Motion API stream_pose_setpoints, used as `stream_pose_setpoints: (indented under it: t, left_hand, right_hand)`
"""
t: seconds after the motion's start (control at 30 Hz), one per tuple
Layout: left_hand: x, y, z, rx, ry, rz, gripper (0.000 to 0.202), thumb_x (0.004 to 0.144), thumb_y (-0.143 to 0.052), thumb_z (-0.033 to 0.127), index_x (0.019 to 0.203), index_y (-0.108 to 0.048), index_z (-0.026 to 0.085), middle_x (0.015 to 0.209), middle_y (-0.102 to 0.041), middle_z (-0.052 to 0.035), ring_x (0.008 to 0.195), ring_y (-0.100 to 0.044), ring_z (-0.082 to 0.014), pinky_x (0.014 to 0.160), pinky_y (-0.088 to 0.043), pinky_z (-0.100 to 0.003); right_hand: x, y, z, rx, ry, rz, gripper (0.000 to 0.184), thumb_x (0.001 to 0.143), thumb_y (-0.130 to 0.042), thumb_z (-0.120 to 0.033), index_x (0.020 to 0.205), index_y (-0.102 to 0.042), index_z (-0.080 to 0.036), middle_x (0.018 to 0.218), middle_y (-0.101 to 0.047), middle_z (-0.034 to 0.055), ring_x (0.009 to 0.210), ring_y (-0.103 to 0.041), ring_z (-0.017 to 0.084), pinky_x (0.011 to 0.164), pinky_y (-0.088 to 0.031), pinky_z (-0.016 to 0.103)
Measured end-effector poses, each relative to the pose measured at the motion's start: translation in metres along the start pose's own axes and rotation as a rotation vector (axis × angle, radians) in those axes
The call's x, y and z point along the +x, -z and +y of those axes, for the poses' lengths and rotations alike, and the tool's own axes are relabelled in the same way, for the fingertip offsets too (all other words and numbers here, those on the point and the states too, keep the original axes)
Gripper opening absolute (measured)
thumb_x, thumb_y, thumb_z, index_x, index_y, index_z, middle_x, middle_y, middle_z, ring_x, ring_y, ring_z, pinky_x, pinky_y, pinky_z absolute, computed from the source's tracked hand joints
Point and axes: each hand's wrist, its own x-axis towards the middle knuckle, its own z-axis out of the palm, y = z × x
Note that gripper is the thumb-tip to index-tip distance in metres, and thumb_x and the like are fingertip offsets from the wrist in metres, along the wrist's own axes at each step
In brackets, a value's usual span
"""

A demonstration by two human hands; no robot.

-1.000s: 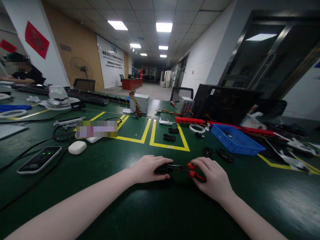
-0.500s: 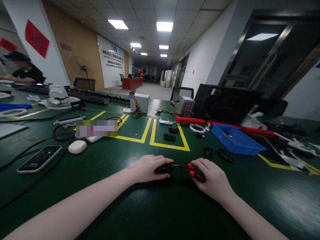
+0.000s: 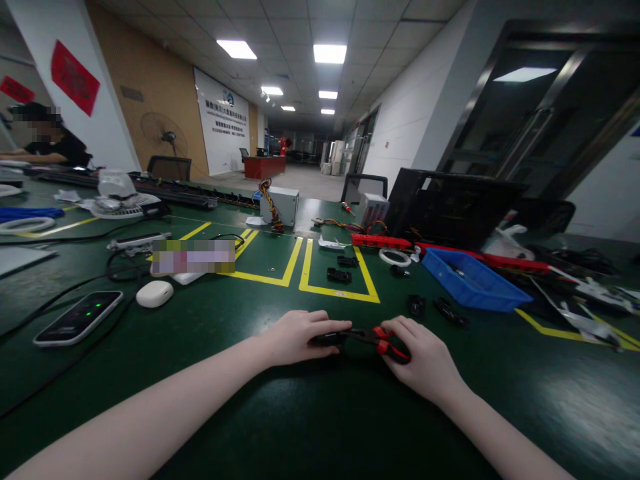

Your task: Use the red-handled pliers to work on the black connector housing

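Observation:
My right hand (image 3: 425, 353) is closed round the red and black handles of a pair of pliers (image 3: 370, 337), whose jaws point left. My left hand (image 3: 303, 338) grips a small black part (image 3: 327, 339) between thumb and fingers. The jaws of the pliers meet that part at its right end; whether they bite on it is too dark to tell. Similar black parts lie beyond my hands: one piece (image 3: 339, 275) inside the yellow tape outline, another (image 3: 416, 305) and a longer one (image 3: 451, 311) past my right hand.
A blue tray (image 3: 475, 280) stands at the right, before a black computer case (image 3: 450, 207). White tape rolls (image 3: 395, 257) and a red strip (image 3: 380, 241) lie nearby. On the left are a black device (image 3: 80, 319), a white case (image 3: 155, 293) and cables. A person (image 3: 47, 137) sits far left.
The jaws of the pliers have shifted very slightly against the black part, and my left fingers reach a little further right. Both hands otherwise keep their places.

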Motion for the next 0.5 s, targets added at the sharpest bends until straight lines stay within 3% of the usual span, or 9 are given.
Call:
stream_pose_setpoints:
  t: [0.3,0.5]
  left_hand:
    - [-0.0003,-0.0011,-0.0017,0.017,-0.008,-0.004,0.054,0.095,-0.056,0.04,0.145,-0.039,0.032,0.101,-0.062,-0.0022,0.077,-0.063,-0.0155,0.067,-0.046,-0.024]
    - [-0.0005,0.0018,0.0,-0.014,-0.007,-0.009,0.052,0.095,-0.055,0.043,0.144,-0.041,0.03,0.1,-0.062,-0.0023,0.077,-0.063,-0.016,0.064,-0.045,-0.024]
  right_hand:
    - [-0.0011,-0.0007,0.0002,0.066,-0.019,-0.042,0.028,0.075,-0.062,-0.023,0.103,-0.059,-0.022,0.098,-0.068,0.0053,0.085,-0.066,0.022,0.074,-0.057,0.036]
    - [-0.001,-0.0002,0.0006,0.007,0.019,0.001,0.03,0.075,-0.062,-0.023,0.105,-0.059,-0.02,0.099,-0.068,0.008,0.089,-0.066,0.024,0.076,-0.056,0.038]
